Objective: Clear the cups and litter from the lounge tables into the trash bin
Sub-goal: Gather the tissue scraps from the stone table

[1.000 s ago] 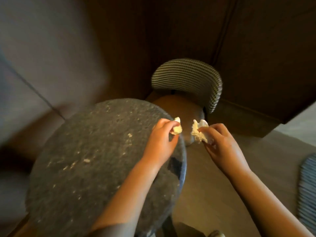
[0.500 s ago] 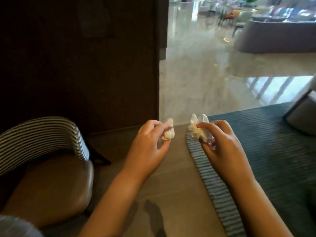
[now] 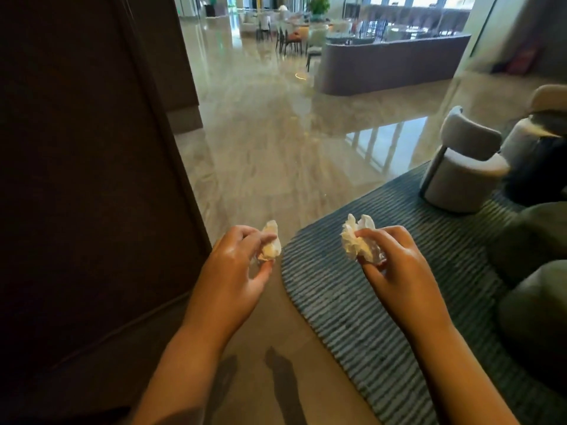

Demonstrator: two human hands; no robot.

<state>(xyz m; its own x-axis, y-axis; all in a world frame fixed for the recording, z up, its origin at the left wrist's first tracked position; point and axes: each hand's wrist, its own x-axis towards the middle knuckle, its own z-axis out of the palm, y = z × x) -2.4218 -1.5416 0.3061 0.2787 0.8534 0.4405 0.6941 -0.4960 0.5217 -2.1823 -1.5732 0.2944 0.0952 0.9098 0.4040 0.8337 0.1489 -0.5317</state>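
My left hand pinches a small crumpled white tissue between thumb and fingers, held out in front of me over the floor. My right hand grips a larger crumpled white tissue with a bit of clear wrapper, a short way to the right of the other wad. Both hands are at about the same height, palms turned inward. No cup, table or trash bin is in view.
A dark wood wall panel fills the left. Polished stone floor stretches ahead into the lobby. A striped blue-grey rug lies to the right, with a grey round-backed chair and dark seats on it. A curved counter stands far ahead.
My view has swung right, away from the round stone table and striped chair, toward the open lobby. Both hands still hold their tissues and have drifted slightly further apart.
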